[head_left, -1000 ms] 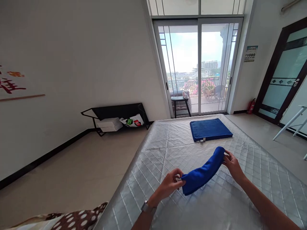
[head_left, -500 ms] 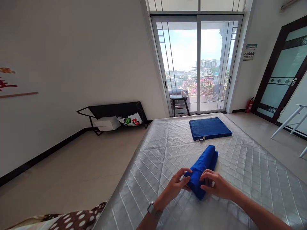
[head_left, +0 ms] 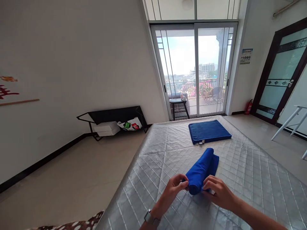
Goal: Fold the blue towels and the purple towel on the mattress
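Note:
A bright blue cloth (head_left: pixel 200 167), mostly rolled into a tube, lies on the silver quilted surface (head_left: pixel 148 172); a flat part of it extends on the right side. At the near end of the roll, my left hand (head_left: pixel 174 186) pinches its left edge between thumb and fingers. Close against the right side of that same end, my right hand (head_left: pixel 216 191) has its fingers bent and pressed on the cloth. Farther back rests a folded dark blue cloth (head_left: pixel 209 131) with small white tags on its near edge.
A black rack (head_left: pixel 115 115) holding white boxes (head_left: pixel 105 128) and a printed bag (head_left: pixel 130 124) stands by the left wall. Beyond the quilted surface are a stool (head_left: pixel 177 101) and sliding glass doors. Brown spotted fabric (head_left: pixel 81 223) shows at bottom left; a white-legged stool (head_left: pixel 289 123) is at right.
The near end of the blue cloth is now rounder and more tightly rolled, with its loose tip no longer hanging toward me. My right hand has shifted slightly right and down. The camera has tilted a little.

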Tool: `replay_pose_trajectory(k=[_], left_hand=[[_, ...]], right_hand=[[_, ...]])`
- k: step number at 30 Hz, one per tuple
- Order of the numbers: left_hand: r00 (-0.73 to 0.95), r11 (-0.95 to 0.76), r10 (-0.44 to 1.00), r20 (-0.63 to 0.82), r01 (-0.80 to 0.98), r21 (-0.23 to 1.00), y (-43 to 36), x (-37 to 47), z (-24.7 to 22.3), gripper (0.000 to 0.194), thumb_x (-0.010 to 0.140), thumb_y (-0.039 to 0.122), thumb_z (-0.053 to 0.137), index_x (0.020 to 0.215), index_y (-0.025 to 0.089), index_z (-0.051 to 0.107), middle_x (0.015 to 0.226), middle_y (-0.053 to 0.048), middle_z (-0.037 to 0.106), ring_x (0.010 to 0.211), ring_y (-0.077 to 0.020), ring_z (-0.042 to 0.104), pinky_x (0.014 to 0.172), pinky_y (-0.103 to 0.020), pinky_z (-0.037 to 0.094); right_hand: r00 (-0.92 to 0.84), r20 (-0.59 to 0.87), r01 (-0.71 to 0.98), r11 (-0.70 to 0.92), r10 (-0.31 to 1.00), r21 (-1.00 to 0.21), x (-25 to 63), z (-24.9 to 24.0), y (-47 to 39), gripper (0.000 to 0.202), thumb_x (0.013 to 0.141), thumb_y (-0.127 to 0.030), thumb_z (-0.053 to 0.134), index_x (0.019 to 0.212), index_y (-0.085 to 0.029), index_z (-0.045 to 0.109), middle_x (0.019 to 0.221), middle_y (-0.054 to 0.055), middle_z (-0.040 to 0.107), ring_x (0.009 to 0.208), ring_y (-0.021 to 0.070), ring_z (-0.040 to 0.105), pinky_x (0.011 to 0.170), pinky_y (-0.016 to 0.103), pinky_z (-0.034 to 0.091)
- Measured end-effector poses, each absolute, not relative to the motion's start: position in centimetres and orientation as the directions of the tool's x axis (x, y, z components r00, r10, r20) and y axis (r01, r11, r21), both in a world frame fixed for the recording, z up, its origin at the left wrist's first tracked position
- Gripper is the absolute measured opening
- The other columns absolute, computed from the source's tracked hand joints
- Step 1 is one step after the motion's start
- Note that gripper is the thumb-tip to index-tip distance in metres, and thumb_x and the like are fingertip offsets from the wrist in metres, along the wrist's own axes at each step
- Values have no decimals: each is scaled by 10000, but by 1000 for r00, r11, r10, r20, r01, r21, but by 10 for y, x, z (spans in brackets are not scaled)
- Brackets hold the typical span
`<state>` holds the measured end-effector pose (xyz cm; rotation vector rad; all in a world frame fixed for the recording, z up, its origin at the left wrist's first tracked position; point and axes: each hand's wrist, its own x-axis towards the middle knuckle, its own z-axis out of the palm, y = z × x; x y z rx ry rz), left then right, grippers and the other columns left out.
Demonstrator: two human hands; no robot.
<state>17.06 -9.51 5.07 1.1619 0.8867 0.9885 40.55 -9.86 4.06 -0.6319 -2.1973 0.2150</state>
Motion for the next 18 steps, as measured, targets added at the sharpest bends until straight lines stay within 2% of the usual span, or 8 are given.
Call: replay_pose_trajectory(k=[2, 5, 8, 10, 13, 15, 18], left_hand=[[221, 48, 975, -7, -181, 982, -90, 162, 52, 369, 656, 473, 867, 780, 160, 715, 729, 7, 644, 683, -125, 600, 681, -236, 503], [-27, -39, 999, 32, -301, 953, -81, 142, 59, 336, 607, 410, 894, 791, 174, 741, 756, 11, 678, 709, -114, 609, 686, -207, 501], [-279, -197, 956, 86, -401, 895, -78, 111, 73, 332, 567, 381, 891, 790, 186, 739, 798, 4, 712, 761, -130, 644, 753, -229, 538], [-426, -343, 890, 165, -385, 857, -81, 86, 86, 346, 540, 344, 873, 819, 196, 732, 822, 0, 729, 811, -146, 665, 833, -256, 543], [-615, -481, 743, 264, -215, 850, -98, 50, 111, 432, 498, 282, 837, 906, 220, 711, 842, 17, 730, 832, -157, 668, 880, -286, 530], [-712, -429, 647, 272, -46, 902, -114, 33, 130, 481, 504, 297, 835, 962, 230, 706, 869, 22, 723, 860, -176, 665, 895, -319, 519], [-802, -268, 514, 304, 186, 945, -144, 19, 158, 484, 545, 437, 835, 971, 234, 727, 938, 14, 719, 946, -217, 653, 952, -376, 486]], right_hand=[[-489, 709, 357, 858, 508, -368, 411, 47, -96, 83, 980, -207, 545, 917, -242, 586, 825, 32, 679, 740, 150, 652, 636, 268, 545], [-378, 774, 374, 849, 507, -373, 426, 62, -89, 96, 982, -220, 556, 908, -249, 610, 828, 29, 686, 695, 135, 655, 566, 243, 545], [-165, 833, 471, 784, 528, -403, 450, 85, -81, 117, 973, -308, 592, 876, -254, 630, 825, 21, 690, 588, 110, 617, 458, 217, 513], [-13, 850, 553, 712, 526, -433, 472, 106, -79, 182, 953, -392, 620, 838, -253, 645, 817, 18, 695, 551, 106, 599, 442, 227, 518], [145, 855, 643, 609, 498, -464, 512, 142, -87, 284, 899, -521, 656, 799, -255, 673, 824, 21, 707, 572, 123, 615, 449, 251, 538], [194, 861, 690, 558, 470, -461, 538, 165, -100, 339, 849, -590, 684, 778, -258, 688, 834, 21, 711, 581, 125, 617, 468, 263, 552], [306, 842, 702, 491, 445, -515, 567, 196, -128, 438, 734, -674, 744, 711, -242, 677, 829, 26, 701, 528, 110, 602, 449, 272, 555]])
